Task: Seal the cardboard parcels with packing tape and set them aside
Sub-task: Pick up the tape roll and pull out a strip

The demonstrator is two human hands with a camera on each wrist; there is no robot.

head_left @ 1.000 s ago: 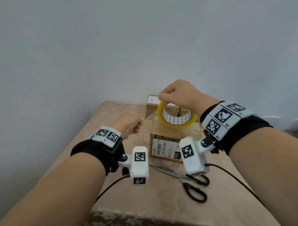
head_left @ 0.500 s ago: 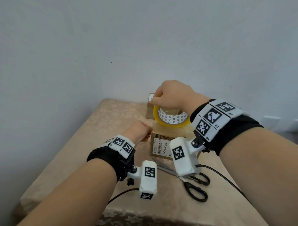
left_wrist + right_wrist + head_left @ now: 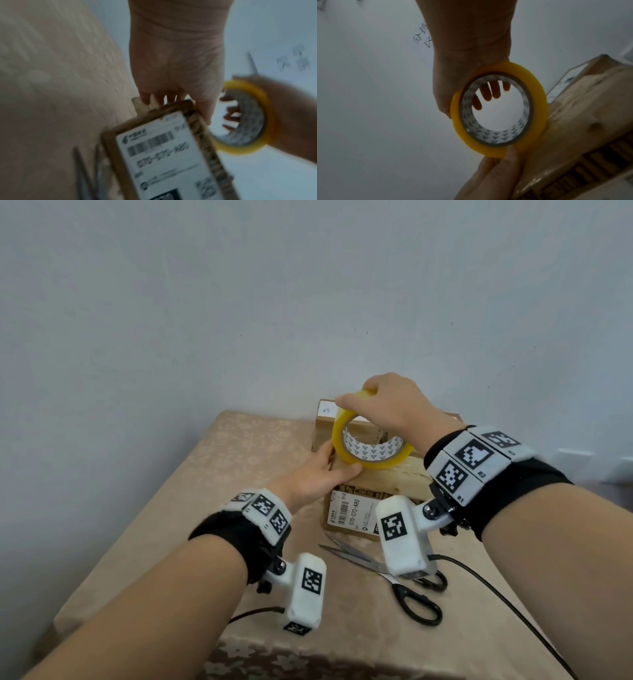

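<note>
Item, largest first: small brown corrugated-cardboard parcel with a white barcoded shipping label, standing on the beige patterned tablecloth just ahead of both wrists, with a second brown cardboard box touching or just behind it against the wall. Judged light and fairly stiff, though the fluted edge would likely crush under a hard squeeze; best steadied by flat pressure on the top and side near a corner, not pinched at a flap. Next: yellow-edged roll of clear packing tape with a white triangle-printed core, held tilted just above the parcel's top, its lower rim at or near the cardboard (contact cannot be confirmed). Judged light, rigid and smooth at the rim, sticky on the free end; sensibly taken across the ring, thumb outside and fingers through the core. Right hand: grips the roll from above, curled over the top of the ring, fingertips showing inside the core in the right wrist view. Left hand: laid on the parcel's left top corner, fingers straight and close together down the far side, thumb extended along the top with its tip against the roll's lower rim (presumably pressing the tape's start, though no loose strip can be made out). Smallest: black-handled steel scissors, lying blades apart on the cloth near the parcel's front, untouched.
</note>
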